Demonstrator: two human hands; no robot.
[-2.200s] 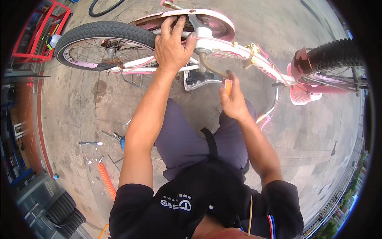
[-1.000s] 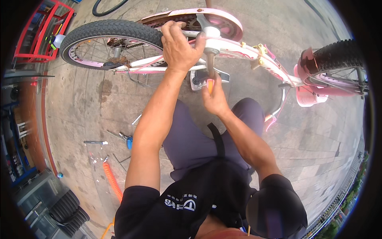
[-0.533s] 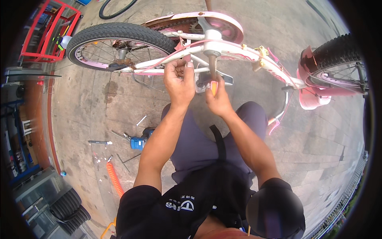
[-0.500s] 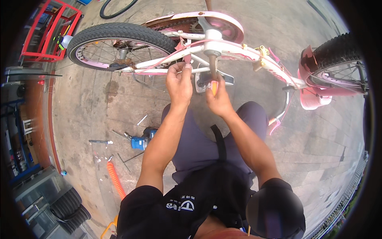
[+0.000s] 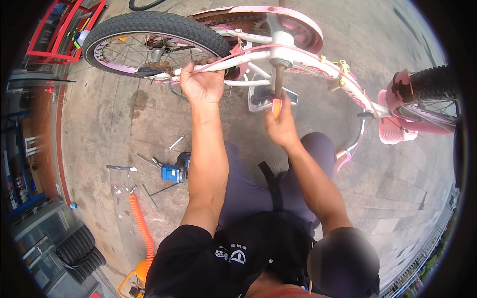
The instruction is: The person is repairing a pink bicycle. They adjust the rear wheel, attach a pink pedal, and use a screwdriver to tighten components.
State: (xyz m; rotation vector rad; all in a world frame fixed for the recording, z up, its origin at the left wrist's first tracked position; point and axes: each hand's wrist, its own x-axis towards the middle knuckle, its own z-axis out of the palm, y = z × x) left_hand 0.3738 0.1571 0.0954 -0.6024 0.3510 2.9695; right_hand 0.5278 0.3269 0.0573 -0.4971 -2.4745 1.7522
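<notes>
Pink-and-white bike (image 5: 282, 42) is right at the fingers of both hands. R hand (image 5: 282, 124) has fingers closed on pedal (image 5: 277, 108) w/ orange reflector; crank arm (image 5: 279, 82) just beyond them. L hand (image 5: 203, 89) has fingers part-curled at white frame tube (image 5: 243, 59), tips partly hidden, can't tell if gripping. Rear tyre (image 5: 156, 22) is beyond L fingers; blue tool (image 5: 173, 173) on floor, well apart, nearer the person.

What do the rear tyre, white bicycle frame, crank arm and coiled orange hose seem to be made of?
Rear tyre: rubber, matte black with knobbly tread. Frame: probably painted metal, slim white tubes with a slight sheen; which metal is unclear. Crank arm: likely metal, dull brownish, perhaps rusted. Hose: probably plastic, evenly orange and tightly coiled.
</notes>
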